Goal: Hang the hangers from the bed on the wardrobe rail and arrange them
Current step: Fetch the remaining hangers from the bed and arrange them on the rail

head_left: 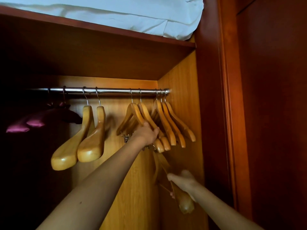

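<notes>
Glossy wooden hangers [181,124] (clips [126,138], seemingly).

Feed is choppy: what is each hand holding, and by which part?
Left hand grips a hung hanger by its sloping arm. Right hand holds a loose hanger, blurred, near one arm's end.

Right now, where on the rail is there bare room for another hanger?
Widest bare stretch of rail: between the two broad hangers and the pair the left hand holds. Crowded at the right end, three hangers bunched.
</notes>
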The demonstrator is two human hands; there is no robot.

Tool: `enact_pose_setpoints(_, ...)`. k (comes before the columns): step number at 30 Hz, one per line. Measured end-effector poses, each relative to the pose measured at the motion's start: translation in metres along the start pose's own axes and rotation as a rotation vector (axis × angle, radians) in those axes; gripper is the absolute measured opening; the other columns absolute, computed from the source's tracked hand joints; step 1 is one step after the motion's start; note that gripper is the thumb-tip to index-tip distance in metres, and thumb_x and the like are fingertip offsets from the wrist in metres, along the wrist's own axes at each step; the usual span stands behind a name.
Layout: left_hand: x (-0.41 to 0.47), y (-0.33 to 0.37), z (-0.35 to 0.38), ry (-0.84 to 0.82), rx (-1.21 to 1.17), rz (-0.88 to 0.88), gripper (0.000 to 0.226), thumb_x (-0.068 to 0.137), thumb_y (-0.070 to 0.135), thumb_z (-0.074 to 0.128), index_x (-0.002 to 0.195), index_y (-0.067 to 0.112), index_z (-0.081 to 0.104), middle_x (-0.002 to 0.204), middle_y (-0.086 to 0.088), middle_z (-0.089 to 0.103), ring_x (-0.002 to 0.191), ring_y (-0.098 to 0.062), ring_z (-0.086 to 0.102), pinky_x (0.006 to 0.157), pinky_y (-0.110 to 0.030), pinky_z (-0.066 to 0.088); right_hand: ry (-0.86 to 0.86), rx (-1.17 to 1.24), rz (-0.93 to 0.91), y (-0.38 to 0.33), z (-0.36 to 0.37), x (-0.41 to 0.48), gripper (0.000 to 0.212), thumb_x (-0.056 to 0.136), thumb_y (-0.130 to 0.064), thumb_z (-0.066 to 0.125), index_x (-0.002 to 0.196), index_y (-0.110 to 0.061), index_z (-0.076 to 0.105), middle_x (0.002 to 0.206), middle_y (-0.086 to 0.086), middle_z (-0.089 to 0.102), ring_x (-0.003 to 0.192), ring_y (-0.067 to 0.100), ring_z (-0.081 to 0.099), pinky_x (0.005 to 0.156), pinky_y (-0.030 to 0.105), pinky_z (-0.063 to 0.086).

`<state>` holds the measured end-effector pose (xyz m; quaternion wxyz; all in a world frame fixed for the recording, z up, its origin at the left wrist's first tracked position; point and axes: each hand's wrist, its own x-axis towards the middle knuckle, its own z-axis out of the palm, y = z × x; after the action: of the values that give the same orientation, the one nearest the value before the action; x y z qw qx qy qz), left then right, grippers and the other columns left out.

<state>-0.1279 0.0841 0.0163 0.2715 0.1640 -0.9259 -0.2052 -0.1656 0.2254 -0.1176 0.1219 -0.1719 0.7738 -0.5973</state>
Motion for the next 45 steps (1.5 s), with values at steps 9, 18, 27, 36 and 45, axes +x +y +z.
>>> enact_pose_setpoints(9,-0.024,-0.012,-0.017,0.036,0.143,0.067,0.045,0.099,0.038,0.034,0.13,0.007,0.045,0.122,-0.015,0.06,0.112,-0.031,0.057,0.098,-0.042,0.046,-0.055,-0.011,0.014,0.005,0.017,-0.014,0.021,0.08,-0.019,0.062,0.089,0.0,0.06,0.059,0.011,0.067,0.049,0.024,0.063,0.048,0.028,0.052)
enact_pose_setpoints(18,-0.051,-0.021,-0.055,0.232,0.693,0.047,0.042,0.094,0.036,0.049,0.129,0.012,0.052,0.139,-0.014,0.045,0.13,-0.032,0.038,0.105,-0.048,0.033,-0.122,0.008,0.099,0.019,0.043,-0.028,0.057,0.081,-0.024,0.066,0.127,0.001,0.043,0.12,0.026,0.057,0.103,0.038,0.059,0.091,0.049,0.049)
enact_pose_setpoints(27,-0.044,-0.062,-0.1,0.112,0.465,-0.282,0.072,0.084,0.054,0.054,0.141,0.015,0.035,0.142,-0.016,0.037,0.131,-0.038,0.035,0.106,-0.049,0.035,-0.202,0.041,0.09,0.004,0.073,-0.044,0.02,0.084,-0.023,0.066,0.082,-0.012,0.05,0.076,0.009,0.062,0.06,0.02,0.06,0.057,0.031,0.053)
enact_pose_setpoints(36,-0.044,-0.08,-0.112,0.008,0.41,-0.285,0.07,0.082,0.056,0.052,0.141,0.021,0.039,0.141,-0.014,0.041,0.128,-0.037,0.04,0.106,-0.05,0.038,-0.211,0.097,-0.046,-0.072,0.078,-0.06,0.011,0.081,-0.013,0.062,0.086,-0.004,0.057,0.052,0.012,0.063,0.045,0.023,0.06,0.046,0.03,0.05)
enact_pose_setpoints(45,-0.044,-0.087,-0.121,-0.048,0.399,-0.223,0.061,0.092,0.052,0.04,0.141,0.016,0.039,0.141,-0.015,0.039,0.134,-0.036,0.029,0.109,-0.048,0.034,-0.15,0.151,-0.314,-0.15,0.081,-0.061,0.012,0.08,-0.018,0.064,0.084,-0.007,0.064,0.054,0.008,0.068,0.05,0.021,0.066,0.053,0.03,0.056)
